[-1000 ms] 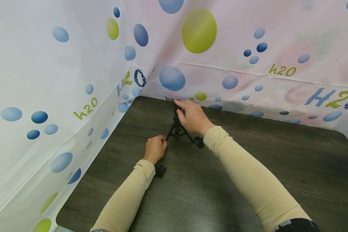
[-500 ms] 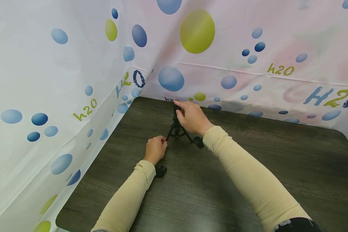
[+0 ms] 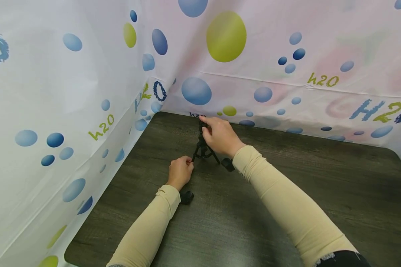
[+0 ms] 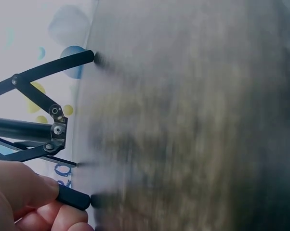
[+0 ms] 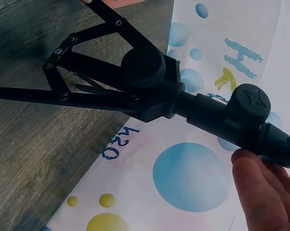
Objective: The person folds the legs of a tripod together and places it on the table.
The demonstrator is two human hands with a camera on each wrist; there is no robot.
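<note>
A small black tripod [image 3: 201, 142] stands with its legs spread near the far left part of the dark wood table [image 3: 254, 215]. My left hand [image 3: 180, 172] pinches one leg [image 4: 73, 197] close to its foot, between thumb and fingers. Higher up, my right hand [image 3: 222, 135] grips the tripod's head, covering part of it in the head view. The right wrist view brings out a round knob [image 5: 250, 103] with a star mark by that grip, and a larger knob [image 5: 143, 66] lower down where the legs meet. Folding braces [image 4: 38, 96] join the legs to the centre column [image 4: 19, 128].
A white cloth with blue and green dots and H2O lettering hangs behind the table [image 3: 274, 44] and along its left side. Black wrist-worn devices sit beside the left wrist [image 3: 187, 197] and right wrist [image 3: 228, 164]. The table's rounded far corner lies just past the tripod.
Both hands keep their hold, and the tripod stays nearly in place. The cloth on the left has shifted slightly to the right in the head view.
</note>
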